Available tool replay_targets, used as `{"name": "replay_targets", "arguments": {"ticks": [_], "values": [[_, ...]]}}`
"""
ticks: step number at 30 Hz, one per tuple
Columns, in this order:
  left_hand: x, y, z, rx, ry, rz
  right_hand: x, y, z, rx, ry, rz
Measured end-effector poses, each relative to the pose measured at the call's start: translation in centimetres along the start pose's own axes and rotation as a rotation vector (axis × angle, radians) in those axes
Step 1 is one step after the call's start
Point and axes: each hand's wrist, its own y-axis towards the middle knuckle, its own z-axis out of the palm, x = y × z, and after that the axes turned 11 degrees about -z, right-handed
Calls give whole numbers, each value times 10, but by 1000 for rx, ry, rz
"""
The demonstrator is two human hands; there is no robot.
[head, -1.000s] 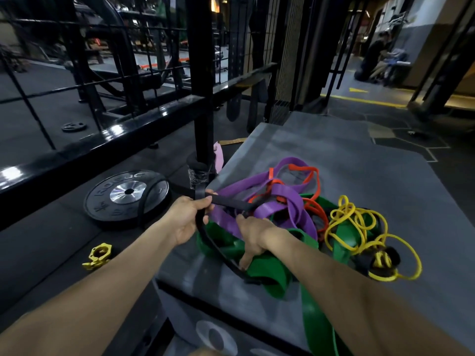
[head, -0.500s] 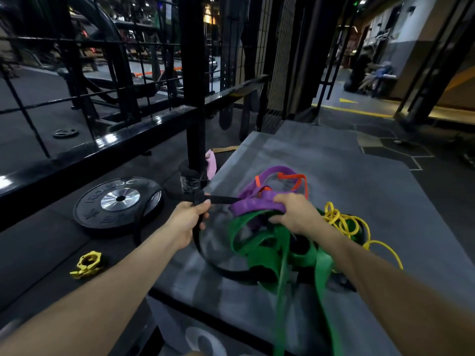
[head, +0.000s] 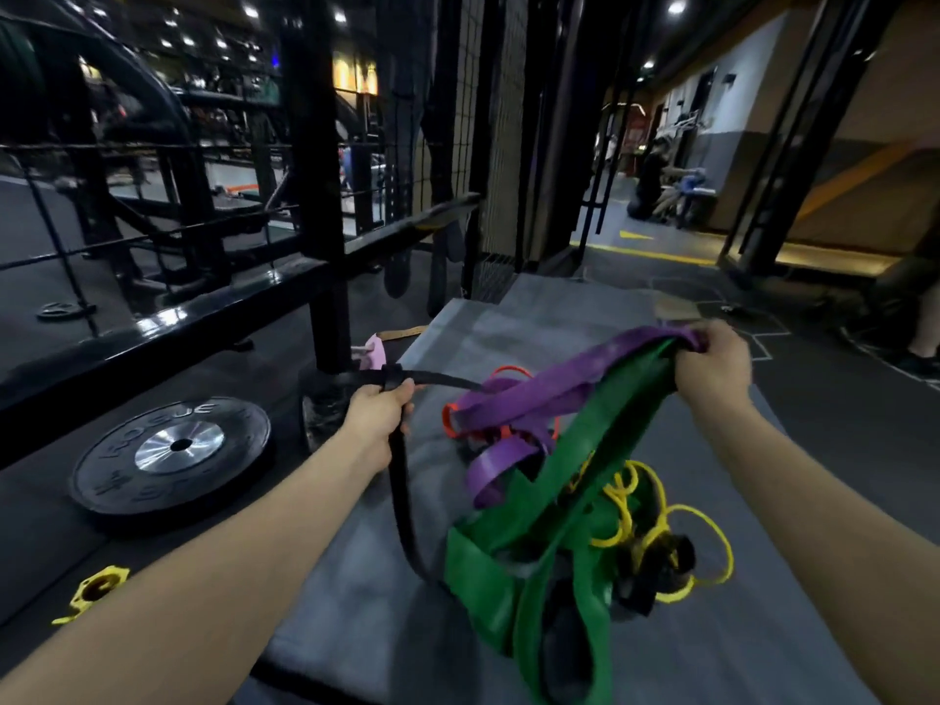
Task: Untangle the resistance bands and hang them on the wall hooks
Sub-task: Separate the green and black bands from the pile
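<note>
A: Two hands in the tangle right now. The left hand point(head: 379, 407) has its fingers clenched round the black band point(head: 402, 501), which runs from the fist down into the heap and also out level towards the knot.

B: And the right hand point(head: 714, 366) is up high, fingers grasping the purple band point(head: 549, 386) and the green band point(head: 605, 450) together at their top fold, drawing both up off the grey bench point(head: 356, 577).

A: Take the green band as our landmark. The purple one lies along its upper edge and curls under it; the orange band point(head: 450, 417) peeks out just left of it, looped through the purple.

B: Right of the green, the yellow tube band point(head: 676, 547) sits coiled on the bench, wrapped round something dark. A handle, perhaps, but the blur makes that hard to call.

A: So how far along are we?

B: Early, I'd judge. Nothing is free yet: green, purple, black and orange cross one another, and the yellow looks untouched. No band hangs anywhere, and I can't pick out the wall hooks in this view.

A: What's left, then?

B: Nearly all of it. Separate each band, then carry them to the hooks. Off to the left of the green band, down on the floor, a weight plate point(head: 173, 452) and a yellow collar point(head: 96, 590) lie idle.
</note>
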Motion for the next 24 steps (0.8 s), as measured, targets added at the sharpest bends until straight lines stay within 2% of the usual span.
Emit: {"name": "replay_targets", "arguments": {"ticks": [2, 3, 6, 7, 8, 9, 13, 15, 19, 21, 24], "values": [[4, 4, 9, -15, 50, -4, -29, -4, -9, 37, -72, 47], [7, 5, 13, -3, 66, -8, -44, -9, -10, 167, -195, 64], [18, 8, 19, 41, 87, -17, -69, -25, -10, 809, -774, 83], [18, 8, 20, 46, 85, -17, -71, -25, -7, 938, -864, 41], [18, 7, 20, 49, 79, -14, -64, -26, -4, 993, -880, -17], [17, 7, 19, 47, 75, -8, -52, -26, 3, 987, -848, -96], [14, 6, 15, 36, 99, 45, 12, -41, 43, 772, -489, -474], [13, 4, 13, 44, 93, 54, 31, -59, 69, 727, -488, -643], [12, 2, 6, 79, 98, 28, 36, -92, 111, 969, -560, -836], [14, 3, 3, 91, 93, 14, 29, -103, 117, 1067, -652, -899], [19, 7, -1, 117, 83, 7, 23, -116, 113, 1228, -660, -983]]}}
